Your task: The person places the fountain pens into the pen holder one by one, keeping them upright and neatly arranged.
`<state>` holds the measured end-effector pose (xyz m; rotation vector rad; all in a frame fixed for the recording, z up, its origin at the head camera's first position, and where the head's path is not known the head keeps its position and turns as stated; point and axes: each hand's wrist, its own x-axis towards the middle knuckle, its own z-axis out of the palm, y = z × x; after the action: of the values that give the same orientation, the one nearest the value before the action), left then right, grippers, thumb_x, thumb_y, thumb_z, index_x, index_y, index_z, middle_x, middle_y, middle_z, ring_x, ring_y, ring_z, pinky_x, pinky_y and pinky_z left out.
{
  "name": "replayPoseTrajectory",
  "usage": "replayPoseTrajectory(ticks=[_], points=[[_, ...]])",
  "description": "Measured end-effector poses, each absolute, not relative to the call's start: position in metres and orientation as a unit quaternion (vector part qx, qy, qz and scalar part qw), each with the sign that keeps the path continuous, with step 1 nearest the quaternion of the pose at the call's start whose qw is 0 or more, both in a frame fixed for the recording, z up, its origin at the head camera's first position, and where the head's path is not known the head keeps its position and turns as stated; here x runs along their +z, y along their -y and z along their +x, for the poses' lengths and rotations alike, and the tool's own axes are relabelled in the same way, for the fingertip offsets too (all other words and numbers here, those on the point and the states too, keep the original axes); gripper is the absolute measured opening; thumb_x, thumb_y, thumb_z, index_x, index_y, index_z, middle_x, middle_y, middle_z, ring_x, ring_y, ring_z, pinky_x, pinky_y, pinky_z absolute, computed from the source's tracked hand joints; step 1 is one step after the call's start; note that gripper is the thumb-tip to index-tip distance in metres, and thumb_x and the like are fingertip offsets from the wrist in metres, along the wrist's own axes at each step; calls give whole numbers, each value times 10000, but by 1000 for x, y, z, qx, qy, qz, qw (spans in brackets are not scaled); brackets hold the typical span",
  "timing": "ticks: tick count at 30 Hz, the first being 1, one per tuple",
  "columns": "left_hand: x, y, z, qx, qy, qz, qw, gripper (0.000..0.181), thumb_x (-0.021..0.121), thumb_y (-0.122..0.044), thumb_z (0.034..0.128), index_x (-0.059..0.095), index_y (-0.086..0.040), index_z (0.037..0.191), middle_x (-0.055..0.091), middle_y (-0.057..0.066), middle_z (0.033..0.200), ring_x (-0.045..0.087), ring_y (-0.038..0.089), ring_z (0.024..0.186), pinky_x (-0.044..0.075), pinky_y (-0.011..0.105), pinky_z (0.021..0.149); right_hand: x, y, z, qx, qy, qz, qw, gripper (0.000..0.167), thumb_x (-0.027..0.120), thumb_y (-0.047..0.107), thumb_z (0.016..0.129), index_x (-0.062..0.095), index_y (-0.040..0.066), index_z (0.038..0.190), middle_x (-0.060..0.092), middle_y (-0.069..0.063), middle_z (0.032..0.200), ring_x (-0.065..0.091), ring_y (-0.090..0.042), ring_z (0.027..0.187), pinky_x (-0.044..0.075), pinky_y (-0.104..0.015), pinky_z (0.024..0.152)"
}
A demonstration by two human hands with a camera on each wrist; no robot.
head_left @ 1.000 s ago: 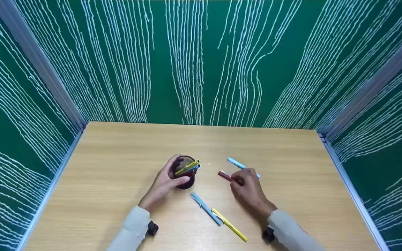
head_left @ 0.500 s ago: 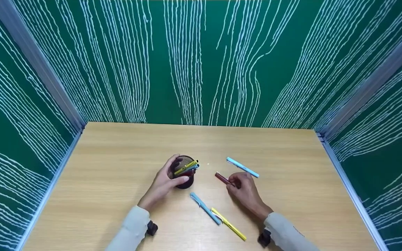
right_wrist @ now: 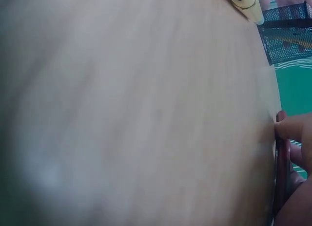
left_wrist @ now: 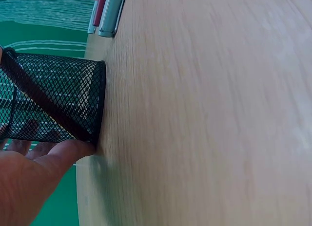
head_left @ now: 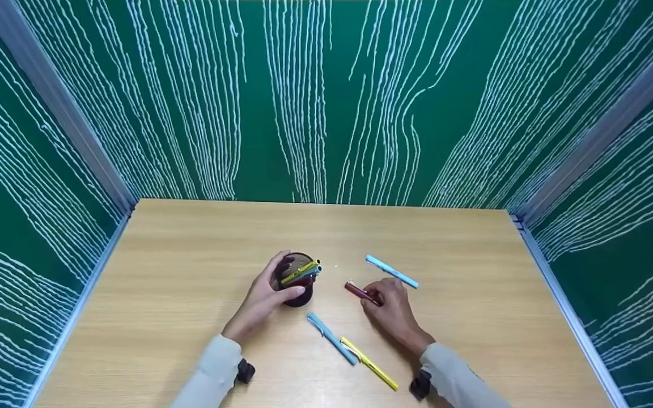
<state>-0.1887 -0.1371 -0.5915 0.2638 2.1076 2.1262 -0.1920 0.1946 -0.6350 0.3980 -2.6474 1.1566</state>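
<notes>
In the head view my left hand [head_left: 261, 294] curls round a black mesh pen holder [left_wrist: 63, 89], which stands on the table. A yellow pen [head_left: 301, 272], a blue pen and a dark red pen lean out of it to the right. My right hand [head_left: 395, 310] pinches another dark red pen [head_left: 356, 289] between thumb and fingers. That pen lies low, close to the tabletop; the right wrist view shows it [right_wrist: 282, 172] at the right edge. Just behind the right hand lies a light blue pen [head_left: 391, 271].
Nearer the front of the wooden table [head_left: 190, 243], a blue pen [head_left: 331, 338] and a yellow pen [head_left: 369, 364] lie end to end, touching or nearly so. Green walls [head_left: 349, 113] with white wavy lines rise behind and at both sides.
My right hand has moved a little left with the dark red pen, away from the light blue pen and towards the holder. The left hand stays on the pen holder.
</notes>
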Motion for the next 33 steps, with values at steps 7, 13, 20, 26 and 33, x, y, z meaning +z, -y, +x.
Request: replayPoseTrajectory(ticks=[7, 13, 20, 26, 33], points=[[-590, 138, -188, 714, -691, 86, 72, 962, 903, -159, 929, 361, -155, 1723, 452, 171, 1685, 413, 408, 1565, 272, 533, 1330, -631, -192, -188, 405, 895, 151, 112, 156, 886, -10, 881, 814, 86, 981, 664, 51, 837, 524, -199, 961, 386, -357, 827], [-591, 136, -188, 734, -669, 92, 78, 972, 889, -104, 928, 339, -143, 1728, 431, 207, 1689, 397, 434, 1568, 278, 514, 1324, -620, -193, -182, 435, 888, 123, 80, 114, 867, 46, 935, 808, 101, 1015, 685, 45, 908, 539, -187, 977, 450, -303, 821], [-590, 136, -187, 721, -681, 101, 78, 966, 849, -101, 970, 274, -108, 1746, 367, 224, 1725, 367, 431, 1591, 251, 535, 1334, -602, -197, -178, 479, 873, 74, 53, 133, 866, 64, 943, 812, 113, 1054, 744, -3, 1042, 619, -232, 1074, 484, -428, 983], [-591, 135, -187, 708, -694, 109, 76, 941, 823, -103, 997, 257, -107, 1748, 345, 236, 1735, 336, 447, 1606, 232, 552, 1339, -586, -201, -177, 521, 850, 55, 58, 117, 846, 38, 957, 810, 96, 1053, 753, -34, 1053, 629, -261, 1126, 501, -515, 1037], [-593, 136, -187, 713, -690, 100, 73, 947, 862, -129, 968, 309, -140, 1737, 386, 191, 1721, 364, 429, 1592, 234, 531, 1343, -571, -200, -176, 524, 848, 37, 69, 125, 851, 42, 955, 807, 76, 1068, 769, -53, 1083, 628, -273, 1161, 477, -569, 1108]])
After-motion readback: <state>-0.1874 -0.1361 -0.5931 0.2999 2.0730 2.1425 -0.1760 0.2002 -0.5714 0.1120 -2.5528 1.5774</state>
